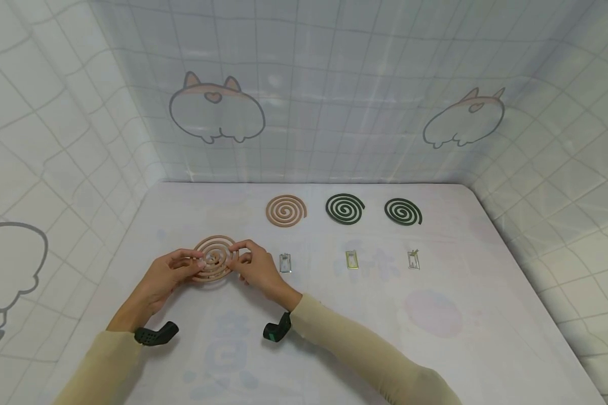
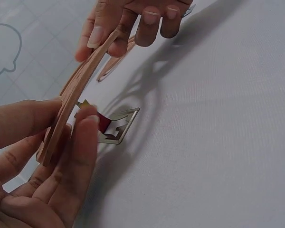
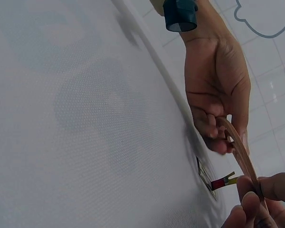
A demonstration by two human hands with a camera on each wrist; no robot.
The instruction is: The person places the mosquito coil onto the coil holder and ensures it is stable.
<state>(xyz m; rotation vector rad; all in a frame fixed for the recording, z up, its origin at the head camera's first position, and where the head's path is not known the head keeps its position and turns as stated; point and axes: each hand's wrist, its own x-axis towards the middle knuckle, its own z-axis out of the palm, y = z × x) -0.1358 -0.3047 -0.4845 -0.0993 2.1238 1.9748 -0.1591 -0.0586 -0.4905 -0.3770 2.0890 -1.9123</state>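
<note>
Both hands hold a brown mosquito coil [image 2: 69,114] at opposite edges, at the left of the table. My left hand [image 1: 168,277] pinches its left rim between thumb and fingers. The right hand [image 1: 259,269] pinches the opposite rim. Beneath the coil, a metal coil stand [image 2: 128,126] lies on the table with a raised tab, red low down and yellowish at its tip. That tab [image 3: 219,184] points up toward the coil's underside in the right wrist view. From the head view, the coil largely covers the stand.
Along the back lie another brown coil [image 1: 286,211] and two green coils [image 1: 344,209] [image 1: 403,212]. In front of them lie a silvery stand [image 1: 286,271], a yellowish stand [image 1: 352,267] and another silvery stand [image 1: 414,268]. Printed cloth walls [image 1: 304,140] enclose the back and sides.
</note>
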